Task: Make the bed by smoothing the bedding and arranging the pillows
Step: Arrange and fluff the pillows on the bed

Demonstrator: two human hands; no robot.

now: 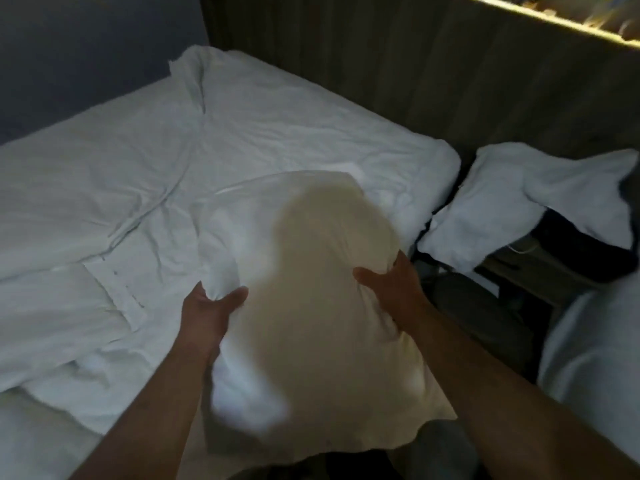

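I hold a cream-and-white pillow (311, 289) in front of me, above the near right part of the bed. My left hand (207, 310) grips its left edge, thumb on top and cloth bunched in the grip. My right hand (391, 278) grips its right edge, fingers behind the pillow. The pillow is blurred. Beneath it lies the white duvet (121, 202), wrinkled, with a folded flap at the near left. The bed's far end meets a dark wooden wall.
A second white pillow (519, 202) lies to the right of the bed on a dark bag on a low stand. White bedding (595, 358) shows at the right edge. A lit shelf strip (554, 19) runs along the top right.
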